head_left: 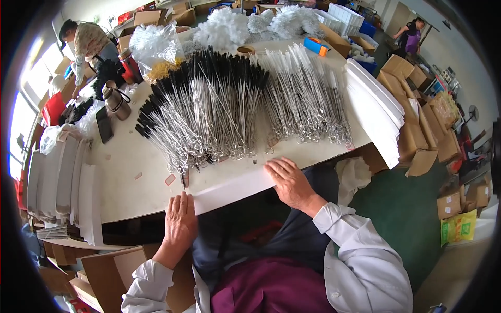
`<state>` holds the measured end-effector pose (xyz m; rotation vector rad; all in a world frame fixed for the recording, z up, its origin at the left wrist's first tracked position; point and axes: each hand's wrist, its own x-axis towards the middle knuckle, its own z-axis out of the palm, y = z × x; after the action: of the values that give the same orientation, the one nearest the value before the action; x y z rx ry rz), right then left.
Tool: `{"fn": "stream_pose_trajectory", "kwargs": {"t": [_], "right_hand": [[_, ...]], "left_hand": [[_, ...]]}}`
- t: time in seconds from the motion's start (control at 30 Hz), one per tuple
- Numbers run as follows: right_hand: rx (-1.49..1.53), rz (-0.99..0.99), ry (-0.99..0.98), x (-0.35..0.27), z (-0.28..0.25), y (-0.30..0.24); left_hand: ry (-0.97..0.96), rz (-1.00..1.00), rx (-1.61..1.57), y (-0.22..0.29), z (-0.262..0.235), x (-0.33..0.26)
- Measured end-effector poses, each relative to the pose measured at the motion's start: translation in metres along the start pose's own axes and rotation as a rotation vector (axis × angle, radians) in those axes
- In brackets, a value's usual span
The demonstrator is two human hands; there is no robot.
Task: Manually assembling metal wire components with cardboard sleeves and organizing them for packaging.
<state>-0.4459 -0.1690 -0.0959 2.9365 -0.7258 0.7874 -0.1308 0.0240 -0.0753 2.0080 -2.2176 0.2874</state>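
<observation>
A long, narrow white box [235, 191] lies between my hands along the table's near edge, its right end farther from me than its left. At its left end my left hand [180, 221] is closed, fingers together and pointing away from me. My right hand [290, 183] grips the other end, fingers bent over it. Just beyond lies a big pile of black-bristled wire brushes [209, 109], ring ends toward me. A pile of white-bristled wire brushes [308, 99] adjoins it on the right.
Stacks of white boxes stand at the table's left [55, 177] and right [373, 107]. A metal flask [116, 101] and a dark phone [104, 128] are at the left. White brush bundles [222, 26] cover the far end. Cardboard cartons [407, 115] stand right; two people work farther off.
</observation>
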Motion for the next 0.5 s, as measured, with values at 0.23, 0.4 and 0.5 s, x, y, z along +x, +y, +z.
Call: {"fn": "stream_pose_trajectory", "kwargs": {"t": [0.23,0.4,0.5], "right_hand": [[0.23,-0.211,0.039,0.011,-0.001,-0.044],[0.229,-0.247,0.036,0.018,0.005,-0.071],[0.307,-0.171,0.076,0.018,-0.001,-0.07]], "left_hand": [[-0.269,-0.014,-0.479,0.047,-0.057,0.03],[-0.336,-0.041,-0.601,0.062,-0.026,0.054],[-0.385,-0.213,-0.59,0.066,-0.026,0.058]]}}
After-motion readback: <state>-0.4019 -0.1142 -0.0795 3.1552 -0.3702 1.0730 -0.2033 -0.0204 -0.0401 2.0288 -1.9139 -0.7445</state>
